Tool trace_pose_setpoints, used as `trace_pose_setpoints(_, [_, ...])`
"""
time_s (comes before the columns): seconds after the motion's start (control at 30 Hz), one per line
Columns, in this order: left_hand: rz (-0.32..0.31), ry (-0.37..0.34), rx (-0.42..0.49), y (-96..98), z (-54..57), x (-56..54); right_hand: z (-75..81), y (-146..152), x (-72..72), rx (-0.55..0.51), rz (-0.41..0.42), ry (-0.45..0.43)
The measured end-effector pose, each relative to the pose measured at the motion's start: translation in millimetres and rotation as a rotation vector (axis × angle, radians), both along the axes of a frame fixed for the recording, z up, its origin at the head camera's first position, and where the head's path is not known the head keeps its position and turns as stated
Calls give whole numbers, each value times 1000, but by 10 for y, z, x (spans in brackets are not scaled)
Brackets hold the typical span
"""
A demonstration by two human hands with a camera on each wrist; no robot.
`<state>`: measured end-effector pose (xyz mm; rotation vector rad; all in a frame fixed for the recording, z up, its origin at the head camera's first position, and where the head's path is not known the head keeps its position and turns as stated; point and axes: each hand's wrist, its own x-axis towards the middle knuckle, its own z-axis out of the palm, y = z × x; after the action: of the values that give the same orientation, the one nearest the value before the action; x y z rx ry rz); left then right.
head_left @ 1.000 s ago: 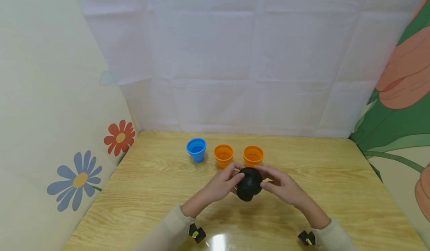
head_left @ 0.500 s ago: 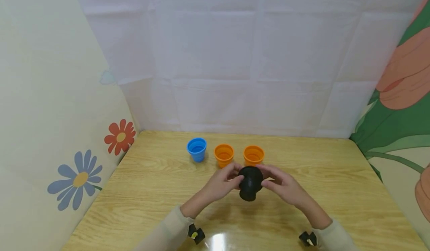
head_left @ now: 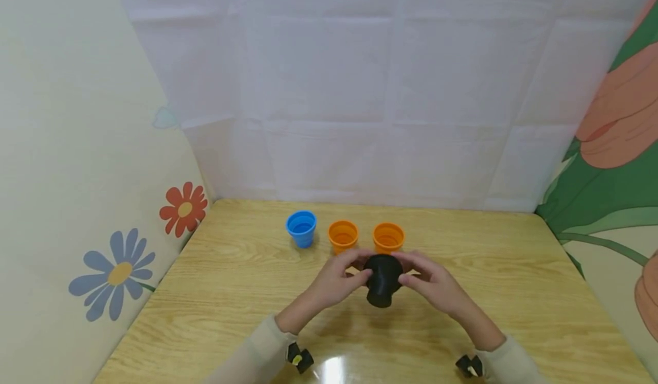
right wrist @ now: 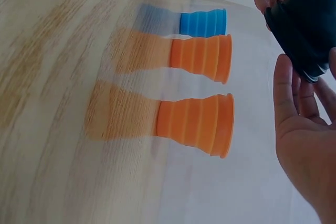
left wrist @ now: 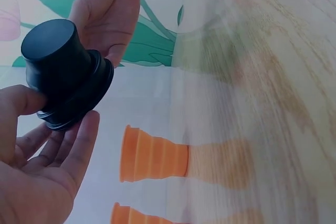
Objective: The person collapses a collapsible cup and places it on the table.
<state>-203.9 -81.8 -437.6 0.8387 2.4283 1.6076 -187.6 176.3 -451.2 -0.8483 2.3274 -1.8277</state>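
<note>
Above the wooden table, a black collapsible cup [head_left: 381, 287] is held between both hands, tilted with its narrow base toward me. My left hand [head_left: 336, 281] grips its left side, thumb on the near wall and fingers underneath. From the right, my right hand [head_left: 434, 288] holds the opposite side between thumb and fingers. In the left wrist view the cup [left wrist: 58, 56] shows a smooth flat base and stacked, folded rings at its wide end. Its open mouth faces away and is hidden in the head view.
A blue cup [head_left: 301, 236] and two orange cups, one in the middle [head_left: 342, 235] and one to the right [head_left: 388, 236], stand upright in a row beyond the hands. A white cloth [head_left: 329, 144] hangs at the table's back edge [head_left: 462, 210], with flower-patterned panels at both sides.
The black cup has turned slightly between the hands, its narrow base swinging a little to the right and showing more plainly. Both hands stay in nearly the same place.
</note>
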Motion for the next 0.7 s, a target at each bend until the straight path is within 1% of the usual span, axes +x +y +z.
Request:
trace_pose_setpoints(0.13, [10,6,5,-3,8,7,-2,-4,-4,3,-2,19])
trace_pose_setpoints(0.37, [12,-13,-18,22,27,31,1,-31,-3,0,-27,56])
trace_pose_setpoints(0.43, [15,-1,-27,26,21,29,-9,-40,-7,2,-40,59])
trace_pose_setpoints(0.7, [23,85,-39,34,-19,10,-50,-91,-13,27,-82,91])
